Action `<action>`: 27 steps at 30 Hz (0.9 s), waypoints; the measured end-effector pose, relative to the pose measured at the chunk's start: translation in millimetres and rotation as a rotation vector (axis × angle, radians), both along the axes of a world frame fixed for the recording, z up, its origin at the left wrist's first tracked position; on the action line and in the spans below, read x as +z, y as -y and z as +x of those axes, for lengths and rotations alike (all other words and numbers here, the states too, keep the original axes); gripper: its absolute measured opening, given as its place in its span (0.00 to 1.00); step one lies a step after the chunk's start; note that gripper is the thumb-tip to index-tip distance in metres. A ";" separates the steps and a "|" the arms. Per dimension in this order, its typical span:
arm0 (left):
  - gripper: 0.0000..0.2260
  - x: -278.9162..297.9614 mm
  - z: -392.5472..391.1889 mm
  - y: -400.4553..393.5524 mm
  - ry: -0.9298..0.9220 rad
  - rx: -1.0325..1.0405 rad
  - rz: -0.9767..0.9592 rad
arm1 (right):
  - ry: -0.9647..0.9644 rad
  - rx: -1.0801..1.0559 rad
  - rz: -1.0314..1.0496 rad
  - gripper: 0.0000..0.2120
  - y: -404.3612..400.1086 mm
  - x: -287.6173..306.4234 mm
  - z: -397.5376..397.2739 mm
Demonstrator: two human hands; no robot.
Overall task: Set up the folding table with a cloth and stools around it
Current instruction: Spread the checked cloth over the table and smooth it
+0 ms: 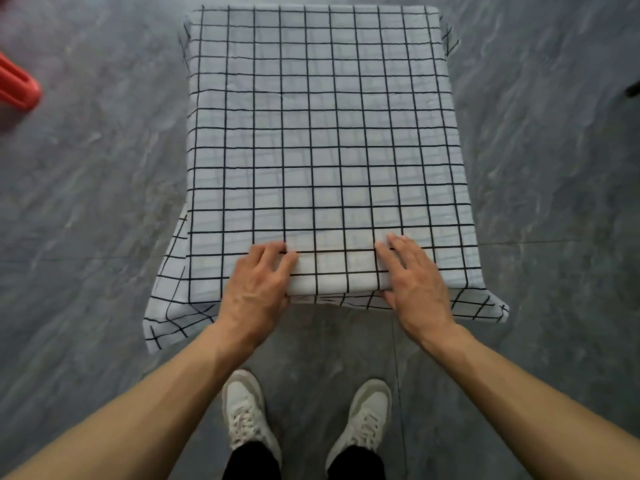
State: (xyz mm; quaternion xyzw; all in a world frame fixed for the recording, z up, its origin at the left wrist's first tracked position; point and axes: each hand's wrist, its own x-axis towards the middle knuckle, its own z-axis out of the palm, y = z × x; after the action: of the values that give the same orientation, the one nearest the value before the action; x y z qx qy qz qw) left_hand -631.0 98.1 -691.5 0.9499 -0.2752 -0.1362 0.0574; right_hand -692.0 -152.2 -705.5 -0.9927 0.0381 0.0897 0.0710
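Observation:
A white cloth [325, 133] with a black grid pattern covers the whole folding table, which is hidden beneath it. The cloth hangs over every edge, with loose corners drooping at the near left and near right. My left hand [258, 289] rests on the cloth at the table's near edge, fingers on top and thumb over the rim. My right hand [414, 282] lies the same way a little to the right, pressing the cloth at the edge. Part of a red plastic stool [15, 86] shows at the far left on the floor.
The floor [90, 188] is dark grey marbled tile all around the table. My two feet in pale sneakers [247, 414] stand just before the near edge. A small dark object [633, 90] pokes in at the right border.

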 end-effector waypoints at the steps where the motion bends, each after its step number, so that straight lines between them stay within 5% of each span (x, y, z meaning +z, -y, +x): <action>1: 0.33 0.0 1.8 -13.6 0.004 -0.011 0.017 | -0.015 -0.015 -0.038 0.42 -7.2 2.8 2.1; 13: 0.25 -5.5 8.3 -62.4 0.066 -0.021 -0.112 | -0.042 0.209 0.043 0.46 -145.0 7.4 36.8; 22: 0.40 -8.0 12.8 -133.0 0.024 0.270 -0.063 | -0.073 0.157 -0.022 0.46 -153.9 0.1 40.0; 27: 0.21 -14.0 1.6 -135.3 -0.025 0.454 -0.019 | -0.199 0.136 -0.099 0.46 -168.5 19.6 48.4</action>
State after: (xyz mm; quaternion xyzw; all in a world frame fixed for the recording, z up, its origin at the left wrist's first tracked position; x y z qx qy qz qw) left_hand -629.4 233.4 -705.5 0.9851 -0.0550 -0.1292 0.0989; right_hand -643.6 16.3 -685.9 -0.9815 -0.0183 0.1903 0.0117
